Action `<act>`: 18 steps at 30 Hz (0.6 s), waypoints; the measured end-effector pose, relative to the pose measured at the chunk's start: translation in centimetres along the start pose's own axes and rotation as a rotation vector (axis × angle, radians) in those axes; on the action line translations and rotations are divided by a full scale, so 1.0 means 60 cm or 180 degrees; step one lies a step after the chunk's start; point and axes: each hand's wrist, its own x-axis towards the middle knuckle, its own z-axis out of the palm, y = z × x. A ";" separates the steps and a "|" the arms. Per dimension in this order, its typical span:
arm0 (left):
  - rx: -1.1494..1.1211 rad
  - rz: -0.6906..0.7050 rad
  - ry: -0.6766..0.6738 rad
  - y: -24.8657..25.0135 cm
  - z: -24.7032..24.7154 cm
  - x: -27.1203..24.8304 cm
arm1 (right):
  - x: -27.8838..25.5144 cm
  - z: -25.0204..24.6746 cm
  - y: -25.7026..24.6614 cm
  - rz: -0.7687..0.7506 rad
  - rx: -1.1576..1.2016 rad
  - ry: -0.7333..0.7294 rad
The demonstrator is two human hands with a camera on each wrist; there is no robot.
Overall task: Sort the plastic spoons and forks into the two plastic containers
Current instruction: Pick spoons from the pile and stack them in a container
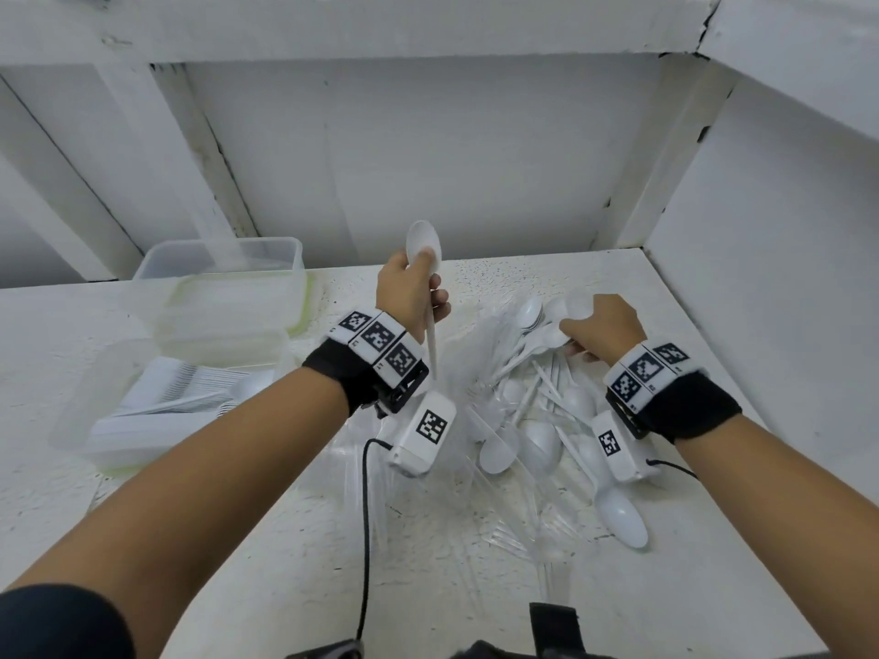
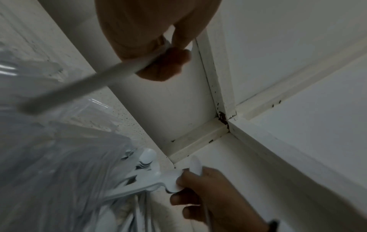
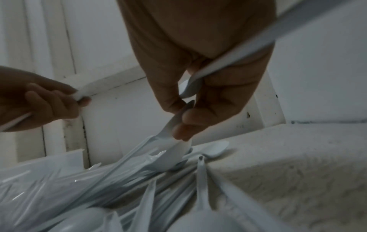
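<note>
My left hand (image 1: 418, 290) is raised over the table and grips a white plastic spoon (image 1: 423, 244) by its neck, bowl up and handle (image 2: 79, 85) hanging down. My right hand (image 1: 587, 337) reaches into the pile of white spoons and clear forks (image 1: 523, 420). It keeps one spoon (image 3: 238, 55) tucked across its palm and pinches the bowl of another spoon (image 3: 170, 125) on the pile. Two clear plastic containers stand at the left. The far container (image 1: 295, 252) looks empty. The near container (image 1: 109, 454) holds a stack of white cutlery.
White walls and wooden posts close in the table at the back and right (image 1: 713, 259). A green-edged lid (image 1: 307, 297) lies under the far container. A black cable (image 1: 365, 516) hangs from my left wrist camera. Loose spoons (image 1: 623, 516) lie near the front.
</note>
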 end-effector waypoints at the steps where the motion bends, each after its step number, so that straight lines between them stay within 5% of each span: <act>1: 0.0199 -0.0032 -0.0041 -0.002 0.010 0.003 | -0.002 -0.004 -0.001 -0.0126 -0.0056 0.0092; 4: 0.1185 0.0039 -0.0431 -0.012 0.043 0.010 | -0.001 -0.018 -0.003 -0.0228 0.0400 0.0446; 13: 0.4364 0.0315 -0.1475 -0.073 0.097 0.013 | 0.007 -0.056 -0.033 0.0106 0.3880 0.0778; 18: 0.5173 0.0505 -0.1788 -0.097 0.096 0.007 | 0.008 -0.044 -0.036 0.0403 0.4048 0.0769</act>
